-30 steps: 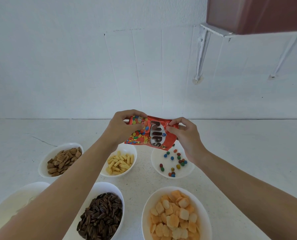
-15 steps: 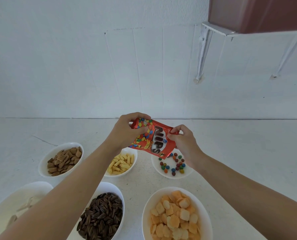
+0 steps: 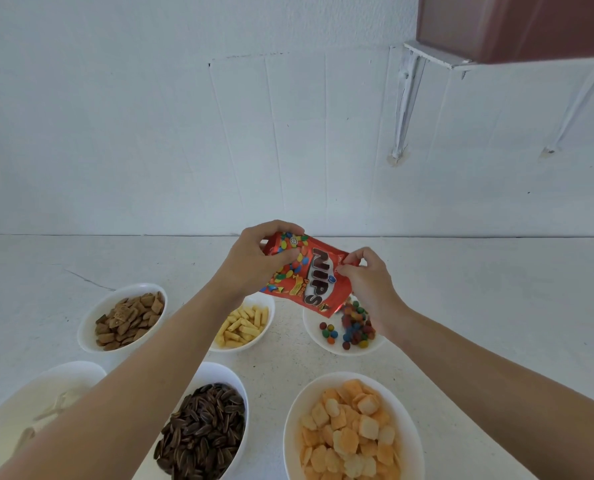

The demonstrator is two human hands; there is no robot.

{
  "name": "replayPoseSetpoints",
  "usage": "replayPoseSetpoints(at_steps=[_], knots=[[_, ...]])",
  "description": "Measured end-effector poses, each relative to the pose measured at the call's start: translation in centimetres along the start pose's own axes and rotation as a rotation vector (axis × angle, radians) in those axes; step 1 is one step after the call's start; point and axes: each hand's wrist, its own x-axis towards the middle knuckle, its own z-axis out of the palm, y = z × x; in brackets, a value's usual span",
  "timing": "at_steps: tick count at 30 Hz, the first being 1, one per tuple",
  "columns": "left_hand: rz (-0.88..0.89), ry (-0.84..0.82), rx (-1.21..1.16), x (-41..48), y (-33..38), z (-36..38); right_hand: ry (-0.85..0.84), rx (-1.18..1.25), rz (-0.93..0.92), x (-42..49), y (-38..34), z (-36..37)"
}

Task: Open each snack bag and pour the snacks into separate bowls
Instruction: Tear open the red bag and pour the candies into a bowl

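Note:
A red Nips candy bag [image 3: 309,275] hangs tilted above a white bowl [image 3: 314,336], its open lower corner pointing down. My left hand [image 3: 261,258] grips the bag's upper end. My right hand [image 3: 368,282] pinches its right edge. Coloured candies [image 3: 354,329] are spilling out of the bag and piling up in the bowl beneath it.
Four more white bowls stand on the white counter: brown squares [image 3: 126,320], yellow sticks [image 3: 243,325], dark sunflower seeds [image 3: 202,431] and orange-white puffs [image 3: 351,431]. A large white bowl [image 3: 42,396] sits at the lower left. A wall-mounted cabinet [image 3: 517,26] hangs at the upper right.
The bag has tipped steeper, its upper end raised by my left hand. More candies have fallen into the bowl under it.

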Motion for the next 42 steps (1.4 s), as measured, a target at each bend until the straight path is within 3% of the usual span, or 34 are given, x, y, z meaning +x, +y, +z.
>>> replayPoseSetpoints(at_steps=[4, 9, 13, 22, 32, 37, 42], knots=[[-0.030, -0.018, 0.010, -0.5, 0.0, 0.3, -0.021, -0.048, 0.064, -0.2, 0.7, 0.0], [0.080, 0.065, -0.114, -0.3, 2.4, -0.6, -0.015, 0.170, -0.126, -0.9, -1.7, -0.3], [0.220, 0.103, -0.031, 0.1, 3.7, -1.4, -0.007, 0.208, -0.216, -1.0, -2.9, -0.2], [0.145, -0.076, 0.119, 0.1, 1.6, 0.2, 0.012, -0.009, 0.082, -1.1, 0.1, 0.1], [0.289, 0.086, 0.148, 0.9, 4.9, -1.1, 0.061, 0.154, -0.166, -1.3, -2.5, 0.0], [0.248, -0.028, 0.177, 0.8, 4.6, -0.9, 0.091, 0.149, -0.138, -1.2, -1.6, 0.0], [0.161, -0.114, 0.193, 0.5, 3.4, -0.4, 0.094, -0.015, -0.038, -0.5, -0.1, 0.0]])
